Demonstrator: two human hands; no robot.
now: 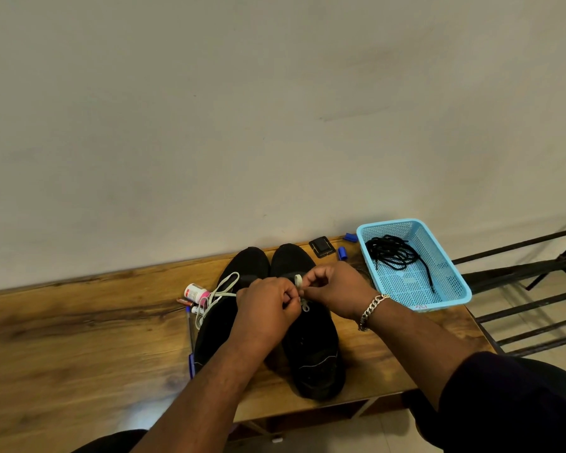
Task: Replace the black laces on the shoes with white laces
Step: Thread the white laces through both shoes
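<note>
On the table [79, 322], black laces [393, 253] already out and heaped in the basket [451, 291], left shoe [224, 322] with white lace [222, 289] hanging loose, left hand [268, 305] and right hand [335, 289] both pinching white lace over the right shoe [311, 351], lacing apparently unfinished.

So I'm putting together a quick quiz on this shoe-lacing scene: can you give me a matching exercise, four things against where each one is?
Things:
1. black laces
2. white lace
3. pink-capped bottle
4. chain bracelet

Places:
A. on the right wrist
B. on the table, left of the shoes
C. in the blue basket
D. pinched between the left hand and right hand

Pairs: 1-C, 2-D, 3-B, 4-A
</note>
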